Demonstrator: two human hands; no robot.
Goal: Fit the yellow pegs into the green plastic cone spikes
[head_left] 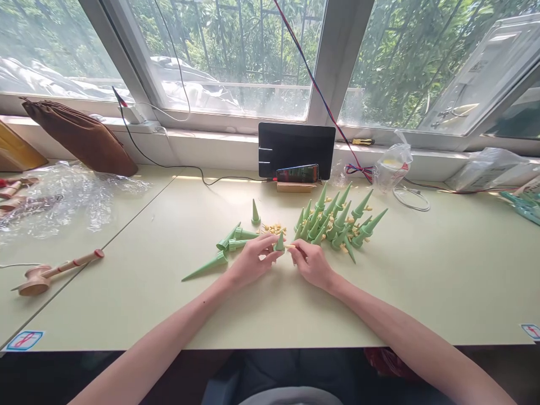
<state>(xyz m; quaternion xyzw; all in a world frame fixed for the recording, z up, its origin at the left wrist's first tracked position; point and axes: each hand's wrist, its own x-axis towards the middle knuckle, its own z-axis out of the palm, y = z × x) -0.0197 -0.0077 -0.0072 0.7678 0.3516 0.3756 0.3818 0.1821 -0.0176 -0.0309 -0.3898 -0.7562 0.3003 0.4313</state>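
My left hand (255,260) is closed around a green plastic cone-shaped spike (279,243), its tip pointing up. From the right, my right hand (310,260) pinches a small yellowish peg (290,246) whose end is at the side of the spike; whether it is inserted I cannot tell. Just behind my hands lies a little heap of yellowish pegs (274,229). Several green spikes (206,266) lie on their sides left of my left hand, and one spike (255,214) stands upright behind them. To the right stands a dense cluster of green spikes (337,222), several with yellow pegs at their sides.
A phone (297,173) leans against a black tablet (297,149) at the back of the table (422,281). At left are a wooden kendama (54,273), crumpled clear plastic (84,197) and a brown bag (80,138). Plastic bags (393,160) and cables line the window side.
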